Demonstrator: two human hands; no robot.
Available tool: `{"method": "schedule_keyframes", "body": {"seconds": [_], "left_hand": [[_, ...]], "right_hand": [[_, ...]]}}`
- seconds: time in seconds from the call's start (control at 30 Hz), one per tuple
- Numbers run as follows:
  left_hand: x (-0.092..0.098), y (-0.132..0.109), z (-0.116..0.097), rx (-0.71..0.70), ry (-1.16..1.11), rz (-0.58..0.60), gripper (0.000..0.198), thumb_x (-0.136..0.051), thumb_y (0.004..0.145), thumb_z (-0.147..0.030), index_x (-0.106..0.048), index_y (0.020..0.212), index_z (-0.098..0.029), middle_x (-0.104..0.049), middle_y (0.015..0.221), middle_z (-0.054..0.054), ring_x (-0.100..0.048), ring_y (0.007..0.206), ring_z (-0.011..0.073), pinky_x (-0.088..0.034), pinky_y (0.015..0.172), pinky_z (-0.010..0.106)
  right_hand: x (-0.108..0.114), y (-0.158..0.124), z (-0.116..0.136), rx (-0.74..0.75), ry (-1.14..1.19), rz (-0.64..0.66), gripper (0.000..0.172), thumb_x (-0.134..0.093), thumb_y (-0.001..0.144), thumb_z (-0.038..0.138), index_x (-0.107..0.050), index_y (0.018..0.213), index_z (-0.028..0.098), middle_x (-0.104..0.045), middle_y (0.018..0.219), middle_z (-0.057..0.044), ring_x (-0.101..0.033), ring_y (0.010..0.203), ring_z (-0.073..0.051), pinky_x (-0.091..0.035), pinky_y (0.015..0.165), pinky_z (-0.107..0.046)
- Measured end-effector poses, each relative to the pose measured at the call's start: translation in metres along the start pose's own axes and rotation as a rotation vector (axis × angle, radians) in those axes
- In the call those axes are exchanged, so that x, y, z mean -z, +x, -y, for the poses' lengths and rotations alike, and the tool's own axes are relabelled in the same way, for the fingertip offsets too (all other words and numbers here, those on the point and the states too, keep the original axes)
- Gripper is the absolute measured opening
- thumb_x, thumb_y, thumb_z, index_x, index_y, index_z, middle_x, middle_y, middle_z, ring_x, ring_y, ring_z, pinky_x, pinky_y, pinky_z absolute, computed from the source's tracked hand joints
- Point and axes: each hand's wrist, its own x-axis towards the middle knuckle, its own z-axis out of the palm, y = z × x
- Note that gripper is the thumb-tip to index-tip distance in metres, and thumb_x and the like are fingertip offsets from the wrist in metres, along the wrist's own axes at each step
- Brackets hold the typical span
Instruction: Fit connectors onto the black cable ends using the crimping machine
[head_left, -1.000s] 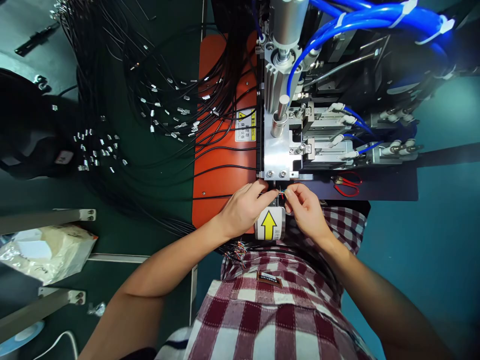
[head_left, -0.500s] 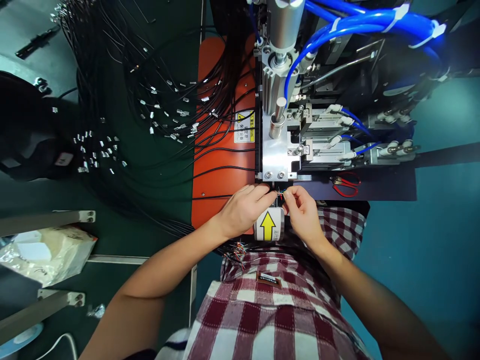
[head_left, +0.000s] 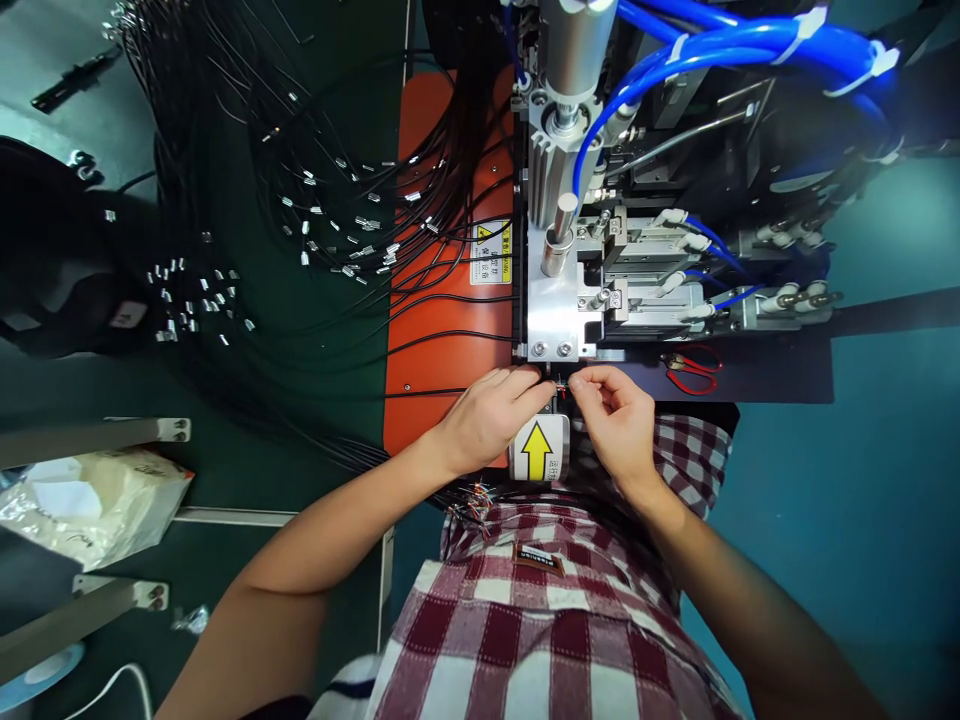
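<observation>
My left hand (head_left: pixel 491 418) presses its fingers onto the end of a black cable (head_left: pixel 426 393) at the front of the machine. Thin coloured wires (head_left: pixel 560 386), red among them, stick out past its fingertips. Facing it, my right hand (head_left: pixel 619 420) has thumb and forefinger pinched together at the tips of these wires, its other fingers curled. What exactly lies in that pinch is too small to make out. A metal block (head_left: pixel 551 325) of the machine stands just beyond both hands. Below them sits a guide piece with a yellow arrow label (head_left: pixel 537 450).
Black cables with metal ends (head_left: pixel 367 225) spread over the green bench and orange plate (head_left: pixel 442 360). Red-handled cutters (head_left: pixel 691 373) lie right of my hands. Pneumatic cylinders (head_left: pixel 652 300) and blue hoses (head_left: pixel 720 45) fill the upper right. Stripped cable ends (head_left: pixel 476 500) hang near my lap.
My right hand has shifted slightly right, drawing its fingertips away from my left hand along the wires. My left hand stays in place on the cable.
</observation>
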Motion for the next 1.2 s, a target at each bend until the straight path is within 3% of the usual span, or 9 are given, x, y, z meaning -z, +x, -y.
{"method": "schedule_keyframes", "body": {"seconds": [0.2,0.5,1.2], "left_hand": [[-0.001,0.000,0.000,0.002,0.005,0.001,0.029,-0.037,0.098,-0.017,-0.065,0.103,-0.010,-0.066,0.087,0.011,-0.063,0.077,0.0175,-0.055,0.069,0.029],[-0.001,-0.001,0.000,0.007,0.005,0.016,0.029,-0.037,0.098,-0.017,-0.064,0.105,-0.011,-0.067,0.088,0.010,-0.063,0.077,0.0174,-0.055,0.069,0.029],[0.001,-0.001,0.000,0.013,-0.013,0.056,0.030,-0.036,0.098,-0.018,-0.064,0.105,-0.011,-0.066,0.089,0.011,-0.063,0.079,0.0182,-0.054,0.071,0.030]], "right_hand": [[-0.001,0.001,0.004,0.029,-0.119,0.046,0.016,-0.054,0.091,0.030,-0.059,0.082,0.018,-0.056,0.071,0.000,-0.048,0.060,-0.013,-0.040,0.059,-0.027],[0.000,-0.001,0.013,-0.071,-0.082,0.078,0.018,-0.053,0.090,0.032,-0.056,0.081,0.017,-0.053,0.068,0.001,-0.045,0.058,-0.012,-0.036,0.055,-0.025],[0.001,0.000,0.012,-0.011,-0.247,0.075,0.018,-0.050,0.092,0.033,-0.054,0.079,0.020,-0.055,0.068,0.000,-0.049,0.060,-0.015,-0.038,0.058,-0.027]]}}
